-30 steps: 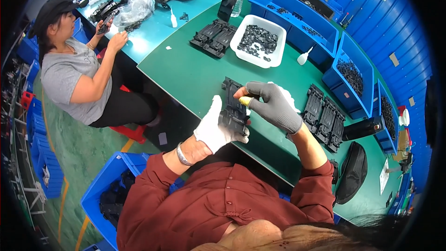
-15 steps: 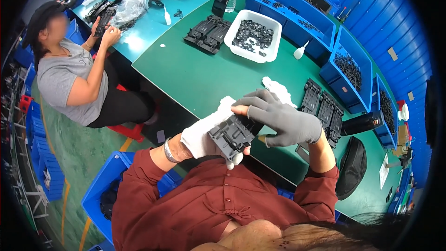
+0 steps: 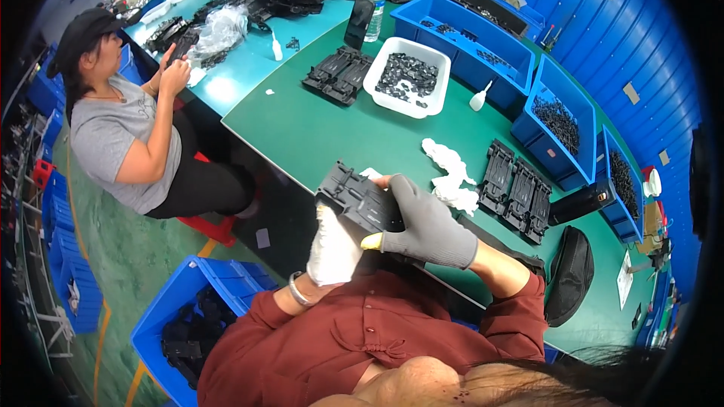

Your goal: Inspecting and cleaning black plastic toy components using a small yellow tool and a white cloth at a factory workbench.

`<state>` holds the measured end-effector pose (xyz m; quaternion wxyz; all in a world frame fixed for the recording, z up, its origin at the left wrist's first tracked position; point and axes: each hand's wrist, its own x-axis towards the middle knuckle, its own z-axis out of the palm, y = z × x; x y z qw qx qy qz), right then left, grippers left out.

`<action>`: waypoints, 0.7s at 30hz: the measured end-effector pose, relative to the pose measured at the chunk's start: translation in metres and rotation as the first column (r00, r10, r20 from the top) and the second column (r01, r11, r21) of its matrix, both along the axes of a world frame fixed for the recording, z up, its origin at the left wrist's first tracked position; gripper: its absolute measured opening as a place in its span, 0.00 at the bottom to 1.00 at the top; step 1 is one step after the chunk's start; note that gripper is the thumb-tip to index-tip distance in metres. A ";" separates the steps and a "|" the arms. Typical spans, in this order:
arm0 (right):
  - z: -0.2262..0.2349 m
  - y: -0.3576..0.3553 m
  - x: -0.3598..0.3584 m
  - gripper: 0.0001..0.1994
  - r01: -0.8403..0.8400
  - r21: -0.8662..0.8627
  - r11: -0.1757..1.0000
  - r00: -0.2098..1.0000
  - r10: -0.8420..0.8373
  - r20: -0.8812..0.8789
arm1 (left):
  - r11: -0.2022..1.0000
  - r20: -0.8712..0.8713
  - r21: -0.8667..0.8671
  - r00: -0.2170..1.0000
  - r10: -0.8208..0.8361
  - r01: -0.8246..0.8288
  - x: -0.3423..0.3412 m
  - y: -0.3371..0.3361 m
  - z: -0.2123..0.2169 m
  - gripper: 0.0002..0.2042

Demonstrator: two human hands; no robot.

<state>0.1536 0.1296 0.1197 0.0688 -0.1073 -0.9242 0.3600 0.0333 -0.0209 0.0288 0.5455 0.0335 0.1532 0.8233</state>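
Observation:
A black moulded plastic part (image 3: 360, 197) with ribs and recesses is held in front of my chest, tilted, over the table's near edge. My left hand (image 3: 334, 250), in a white glove, is closed on its lower left side; some of those fingers are hidden behind the part. My right hand (image 3: 431, 224), in a grey glove with bare or yellowish fingertips, grips its right end. Beyond my right hand, a crumpled white cloth (image 3: 450, 175) lies on the green table (image 3: 302, 124). Similar black parts (image 3: 516, 190) sit in a row to its right.
A white tub of small black pieces (image 3: 443, 102) stands farther back, beside more black parts (image 3: 337, 75), a phone (image 3: 358, 24) and a water bottle (image 3: 375, 9). Blue bins (image 3: 520, 98) line the right. A black case (image 3: 571, 275) lies near right. A co-worker (image 3: 139, 136) sits left.
The black part has turned and shifted slightly left and up. My right hand has gone from spread across its top to gripping its right end; my left hand now holds from lower down.

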 end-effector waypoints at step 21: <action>-0.044 -0.014 0.023 0.32 0.108 0.287 0.952 0.860 0.055 -0.508 | 0.966 0.122 0.185 0.971 -0.207 0.183 0.004 -0.029 -0.050 0.50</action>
